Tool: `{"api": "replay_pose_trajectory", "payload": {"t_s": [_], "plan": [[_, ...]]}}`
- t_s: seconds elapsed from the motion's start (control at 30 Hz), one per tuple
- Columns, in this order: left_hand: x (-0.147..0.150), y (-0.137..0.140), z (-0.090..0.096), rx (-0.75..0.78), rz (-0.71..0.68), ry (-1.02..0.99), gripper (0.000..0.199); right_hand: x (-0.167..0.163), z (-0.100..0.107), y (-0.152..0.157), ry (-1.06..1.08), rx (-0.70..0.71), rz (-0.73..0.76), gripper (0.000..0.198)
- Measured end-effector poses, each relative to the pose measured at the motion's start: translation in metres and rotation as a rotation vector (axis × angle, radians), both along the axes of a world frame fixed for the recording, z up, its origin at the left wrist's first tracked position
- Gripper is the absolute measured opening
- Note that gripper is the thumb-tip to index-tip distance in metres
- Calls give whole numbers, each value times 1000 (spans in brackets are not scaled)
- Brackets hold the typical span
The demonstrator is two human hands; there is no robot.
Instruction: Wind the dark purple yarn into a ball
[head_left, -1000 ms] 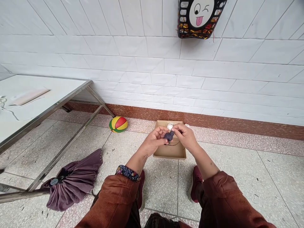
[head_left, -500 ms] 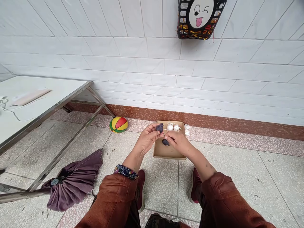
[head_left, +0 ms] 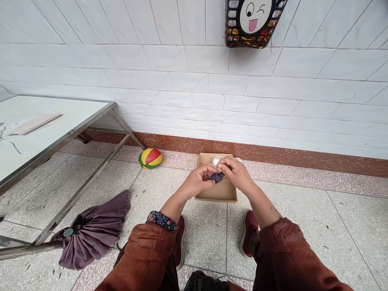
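Observation:
A small dark purple-grey yarn ball (head_left: 217,177) is held in the curled fingers of my left hand (head_left: 196,182). Just above and to the right of it, my right hand (head_left: 239,173) pinches a strand of the same yarn between thumb and fingers, and the strand runs down to the ball. Both hands are over a shallow brown cardboard box (head_left: 216,195) on the floor. Inside its far end lies a white yarn ball (head_left: 216,160), partly covered by my right hand. Whether a second dark ball lies in the box is hidden by my hands.
Left stands a metal-framed table (head_left: 91,115) with a pinkish roll (head_left: 39,123) and white cord on it. A striped ball (head_left: 150,158) sits by the tiled wall. Purple cloth (head_left: 93,232) hangs beside the table's lower bar. A black basket (head_left: 254,40) is on the wall.
My left hand has moved right and down with the dark yarn ball. My right hand has risen slightly to the right, drawing up a strand, and now covers part of the white balls.

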State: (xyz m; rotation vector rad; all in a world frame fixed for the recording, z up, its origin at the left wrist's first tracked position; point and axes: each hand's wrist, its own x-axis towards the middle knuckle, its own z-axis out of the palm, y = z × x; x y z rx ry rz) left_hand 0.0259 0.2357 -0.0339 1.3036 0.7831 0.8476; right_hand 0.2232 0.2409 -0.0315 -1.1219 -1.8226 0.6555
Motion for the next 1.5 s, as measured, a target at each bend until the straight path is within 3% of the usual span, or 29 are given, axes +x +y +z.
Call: {"api": "replay_pose_trajectory", "payload": {"t_s": [0.17, 0.4, 0.5, 0.63, 0.73, 0.83, 1.0, 1.17, 1.27, 1.37, 1.5], "plan": [[5, -2, 1, -98, 13, -192, 46, 2, -21, 6, -3, -64, -38, 16], [2, 3, 0, -224, 204, -293, 34, -11, -30, -1, -197, -46, 54, 18], [-2, 7, -2, -217, 261, -255, 33, -15, -23, -8, -246, -35, 182, 17], [-4, 13, -7, -62, 367, -63, 29, -16, 1, -18, -231, -20, 339, 22], [-3, 12, -8, 10, 320, 47, 30, -14, 19, -22, -126, 1, 322, 23], [0, 7, -7, 6, 189, 54, 30, -9, 25, -18, -21, 27, 191, 22], [2, -1, -5, -35, 0, 9, 31, -1, 9, -5, 57, 0, -47, 20], [3, -2, -3, -77, 2, -168, 54, -2, -15, 3, 50, -140, -132, 20], [4, -2, 1, -114, 9, -227, 46, -6, -26, 4, 1, -178, -117, 16], [2, 0, 3, -138, 108, -246, 34, -12, -33, 2, -104, -174, -61, 13], [-2, 5, 1, -148, 236, -210, 33, -15, -30, -4, -159, -109, 126, 15]]}}
